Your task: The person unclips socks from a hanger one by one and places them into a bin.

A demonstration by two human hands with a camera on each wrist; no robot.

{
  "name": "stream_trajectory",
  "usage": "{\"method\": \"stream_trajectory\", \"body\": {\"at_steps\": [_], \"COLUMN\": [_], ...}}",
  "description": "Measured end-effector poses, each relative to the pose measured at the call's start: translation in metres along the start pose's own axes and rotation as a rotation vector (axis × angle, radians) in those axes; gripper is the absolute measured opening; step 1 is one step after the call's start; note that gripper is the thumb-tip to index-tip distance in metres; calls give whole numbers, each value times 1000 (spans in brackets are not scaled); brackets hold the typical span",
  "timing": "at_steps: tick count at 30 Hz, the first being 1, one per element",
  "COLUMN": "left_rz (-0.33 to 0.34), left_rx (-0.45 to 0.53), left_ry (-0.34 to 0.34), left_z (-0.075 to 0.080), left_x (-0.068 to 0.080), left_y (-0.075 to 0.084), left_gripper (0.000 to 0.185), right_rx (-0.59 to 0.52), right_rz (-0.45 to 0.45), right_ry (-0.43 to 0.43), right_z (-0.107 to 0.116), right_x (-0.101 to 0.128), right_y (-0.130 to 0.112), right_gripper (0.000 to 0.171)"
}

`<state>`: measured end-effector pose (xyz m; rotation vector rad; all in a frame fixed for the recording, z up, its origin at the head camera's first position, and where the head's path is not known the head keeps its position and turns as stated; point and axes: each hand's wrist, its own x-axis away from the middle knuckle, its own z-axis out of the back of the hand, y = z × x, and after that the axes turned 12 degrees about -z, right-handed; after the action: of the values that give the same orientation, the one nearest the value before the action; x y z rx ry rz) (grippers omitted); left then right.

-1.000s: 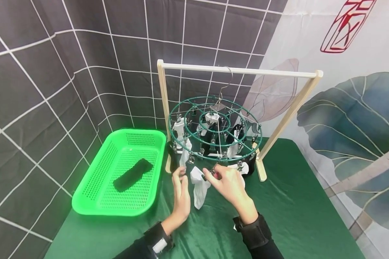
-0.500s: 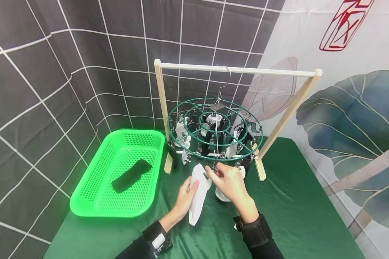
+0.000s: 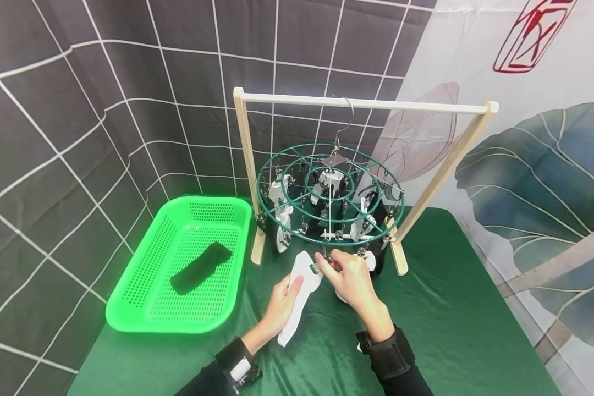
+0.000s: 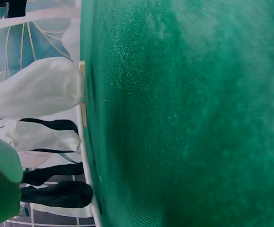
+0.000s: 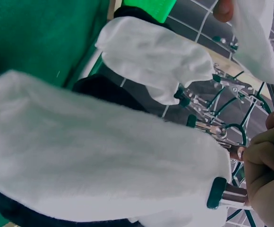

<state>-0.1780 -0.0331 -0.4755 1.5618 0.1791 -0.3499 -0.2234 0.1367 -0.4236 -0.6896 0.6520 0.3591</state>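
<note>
Green satin cloth (image 3: 440,324) covers the table in the head view. Left hand (image 3: 283,302) grips a white sock (image 3: 297,294), thumb curled over the cloth, sock hanging down from just under the near rim of the round green clip hanger (image 3: 329,192). Right hand (image 3: 348,280) sits just right of it, fingers curled, pinching a metal clip (image 3: 318,268) at the sock's top edge. Hanger hooks on a wooden rail frame (image 3: 366,104); other white and black socks clipped around its rings. Bright green perforated basket (image 3: 143,286) left of the frame, well apart from the hands, black sock (image 3: 200,268) lying flat inside. Dark grid-pattern backdrop (image 3: 79,110) behind, leaf-print sheet to the right.

Left wrist view: mostly green cloth (image 4: 189,118), close and blurred. White socks (image 4: 38,94) and black socks (image 4: 56,194) hang at the left edge. A blurred bit of the left hand (image 4: 0,184) shows bottom left; grip not readable here.

Right wrist view: big white sock (image 5: 104,156) fills the front, another white sock (image 5: 156,56) behind, black fabric between. Right hand (image 5: 267,165) at the right edge, fingers curled on a green-tipped metal clip (image 5: 222,193). Hanger rings (image 5: 231,94) and more clips behind. A fingertip with white sock cloth (image 5: 252,33) shows at the top right.
</note>
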Motion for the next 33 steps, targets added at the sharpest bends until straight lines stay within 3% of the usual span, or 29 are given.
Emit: {"method": "stream_trajectory", "body": {"at_steps": [9, 12, 16, 19, 27, 29, 33], "left_rz": [-29, -39, -43, -37, -21, -27, -2], "left_rx": [-48, -78, -186, -324, -575, -629, -645], "left_ry": [46, 76, 98, 80, -81, -166, -375], "left_z": [-1, -1, 4, 12, 49, 61, 87], "left_x": [3, 4, 3, 1, -15, -20, -29], "left_y": [4, -3, -17, -14, 27, 36, 52], "left_gripper": [26, 23, 23, 25, 24, 24, 28], "right_rx": [-143, -148, -143, -139, -126, -118, -92], "right_rz": [48, 51, 51, 53, 51, 46, 33], "right_ry": [13, 19, 36, 53, 58, 54, 44], "right_z": [1, 2, 4, 4, 5, 6, 6], "right_x": [0, -1, -1, -1, -3, -2, 0], "right_y": [1, 1, 3, 3, 3, 3, 3], "right_gripper": [42, 42, 39, 40, 40, 40, 38]}}
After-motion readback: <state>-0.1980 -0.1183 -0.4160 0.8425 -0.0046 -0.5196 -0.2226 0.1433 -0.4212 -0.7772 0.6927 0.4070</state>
